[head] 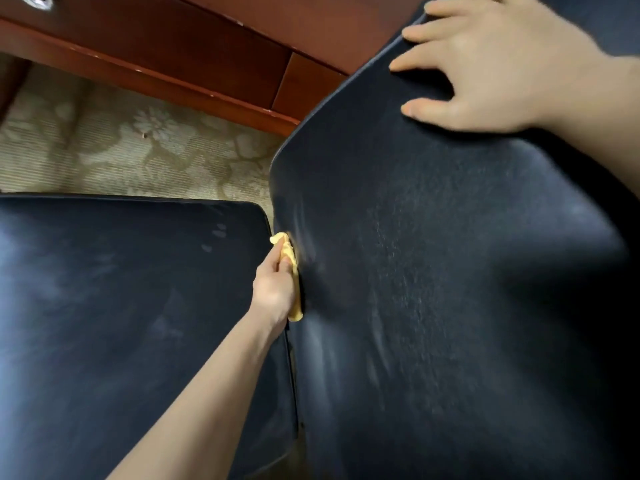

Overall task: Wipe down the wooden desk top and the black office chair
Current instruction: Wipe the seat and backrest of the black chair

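My left hand (275, 289), at centre frame, grips a bunched yellow cloth (290, 259). The fingers curl round it and press it against the left edge of the chair's back (433, 271), just above the gap where the back meets the seat (121, 306).

The seat fills the frame from 7 to 9 o'clock and the back fills it from 2 to 5 o'clock. A pale, dusty haze runs down the middle of the back, and a few light smudges show on the seat near the cloth.

At 1 o'clock my right hand (502, 64) lies flat on the top of the back, fingers straight and spread, holding nothing. I take it to be bracing the chair.

The desk (194, 53) crosses the frame from 11 to 12 o'clock, but only its red-brown front shows. Its top is out of view, so I cannot tell its state. Patterned carpet (104, 143) lies at 10 o'clock.

I judge this step to be the back's lower edge. To do it well I would:
- spread the cloth flatter under the palm;
- brace firmly at the top so the back does not swing;
- draw overlapping strokes from the edge out across the hazy middle;
- turn the cloth to a clean face before moving to the seat.
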Demonstrator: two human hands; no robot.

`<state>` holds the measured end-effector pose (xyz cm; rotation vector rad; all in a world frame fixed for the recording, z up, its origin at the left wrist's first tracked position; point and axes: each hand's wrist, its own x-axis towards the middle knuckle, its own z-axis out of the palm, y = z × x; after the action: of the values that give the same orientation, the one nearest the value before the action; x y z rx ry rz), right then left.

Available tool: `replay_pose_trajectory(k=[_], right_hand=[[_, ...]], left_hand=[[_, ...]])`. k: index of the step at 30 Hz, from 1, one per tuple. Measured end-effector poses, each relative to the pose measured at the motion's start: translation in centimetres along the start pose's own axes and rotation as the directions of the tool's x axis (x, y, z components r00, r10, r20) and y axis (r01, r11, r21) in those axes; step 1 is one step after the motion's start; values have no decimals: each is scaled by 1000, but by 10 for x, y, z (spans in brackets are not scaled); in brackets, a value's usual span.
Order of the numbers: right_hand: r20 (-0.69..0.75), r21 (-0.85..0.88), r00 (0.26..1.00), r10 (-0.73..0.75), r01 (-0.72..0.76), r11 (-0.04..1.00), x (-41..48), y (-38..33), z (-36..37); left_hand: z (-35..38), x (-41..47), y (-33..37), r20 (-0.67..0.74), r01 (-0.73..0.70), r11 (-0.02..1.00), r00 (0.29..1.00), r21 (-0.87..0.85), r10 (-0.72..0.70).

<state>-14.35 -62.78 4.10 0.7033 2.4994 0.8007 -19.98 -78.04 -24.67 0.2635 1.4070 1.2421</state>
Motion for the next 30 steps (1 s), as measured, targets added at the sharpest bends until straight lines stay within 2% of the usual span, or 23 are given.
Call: replay_pose_trajectory(k=[5,9,11,18,22,24,26,28,30], right_hand=[[30,107,997,70,-73,992,-8,-52,1],[239,60,971,-13,-1,998,-23,-127,26],[289,115,957,-27,-7,993,-37,-156,28],[251,228,968,-16,-43,973,-158,-247,12],[220,269,975,28,-89,959,-219,-272,8],[151,294,988,17,-61,954,-246,-285,3],[62,332,998,-14,-8,943,-268,-299,6],[-35,452,999,37,-17,892,-284,-314,12],[-76,678,972,222,-113,727,-290,-329,17]], left_hand=[[1,-60,-23,60,-93,994,994,60,90],[-2,-106,-50,108,-185,979,979,86,175],[-6,-125,-68,139,-227,970,967,81,215],[-31,-197,-151,234,-346,931,921,116,312],[-37,-217,-163,254,-305,950,926,60,281],[-42,-240,-157,279,-257,966,929,8,245],[-47,-261,-149,349,-235,968,903,-88,251],[-55,-276,-133,406,-222,952,866,-211,292],[-64,-280,-112,408,-201,926,853,-319,325]])
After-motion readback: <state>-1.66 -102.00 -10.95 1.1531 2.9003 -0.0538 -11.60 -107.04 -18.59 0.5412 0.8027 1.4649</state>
